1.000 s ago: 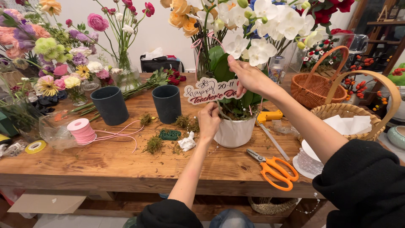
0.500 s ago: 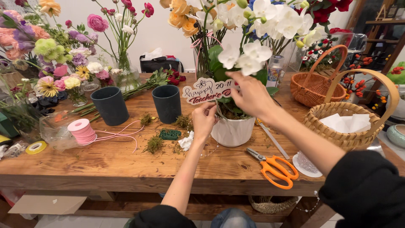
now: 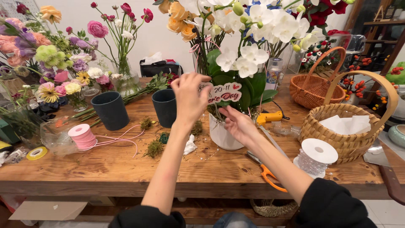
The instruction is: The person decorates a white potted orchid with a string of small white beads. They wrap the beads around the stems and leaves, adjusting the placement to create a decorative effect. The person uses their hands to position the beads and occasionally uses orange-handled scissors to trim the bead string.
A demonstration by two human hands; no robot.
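Observation:
A white pot (image 3: 222, 136) with white orchids (image 3: 249, 55) and broad green leaves stands in the middle of a wooden table (image 3: 105, 173). A white scalloped sign (image 3: 230, 92) with red lettering sticks up among the stems. My left hand (image 3: 190, 96) is raised in front of the sign's left part, fingers closed on it. My right hand (image 3: 237, 123) is lower, just above the pot's rim, with fingertips at the stems under the sign. Whether it grips anything is hidden.
Two dark cups (image 3: 110, 110) (image 3: 165, 107) stand left of the pot, with a pink cord spool (image 3: 82, 136) and moss bits (image 3: 154, 147). Orange scissors (image 3: 268, 173), a yellow glue gun (image 3: 270, 118), a bead spool (image 3: 317, 156) and two wicker baskets (image 3: 313, 90) (image 3: 346, 141) are on the right. Flower vases (image 3: 125, 80) crowd the back left.
My left hand rose from the pot's side to the sign. My right hand came down from the orchid blooms to the stems at the pot's rim.

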